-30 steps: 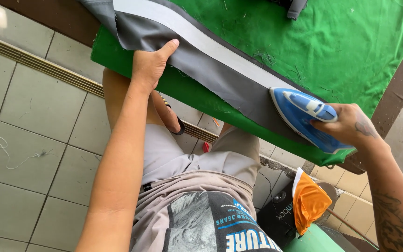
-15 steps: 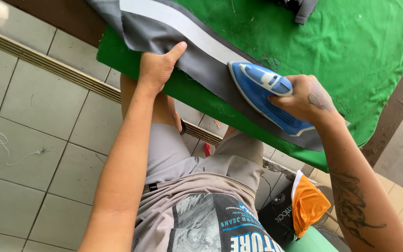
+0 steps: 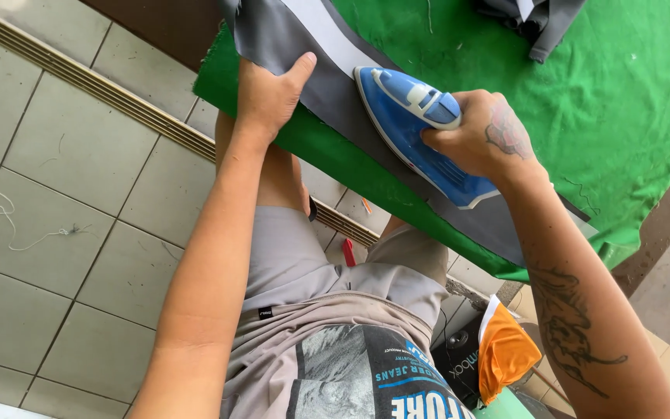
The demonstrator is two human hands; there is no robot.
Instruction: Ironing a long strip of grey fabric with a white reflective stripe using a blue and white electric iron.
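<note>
Moved left: blue plastic steam iron [image 3: 420, 132] now near left hand [image 3: 269, 93].
Right hand [image 3: 486, 136] wrapped around its handle, left palm spread flat pinning grey fabric strip [image 3: 312, 77]; mid-pressing, probably.

I see a floor of large pale grey square tiles [image 3: 48, 225] with dark grout lines, lit by even daylight. A beige ribbed metal strip [image 3: 94, 85] runs diagonally across it. A loose white thread [image 3: 17, 225] lies on the tiles at left. Work surface is a table draped in bright green cloth [image 3: 630, 116] — dark brown edge [image 3: 157, 23] shows at top. Lower right — a crumpled orange fabric piece [image 3: 505, 353] over a black box [image 3: 459, 361].
</note>
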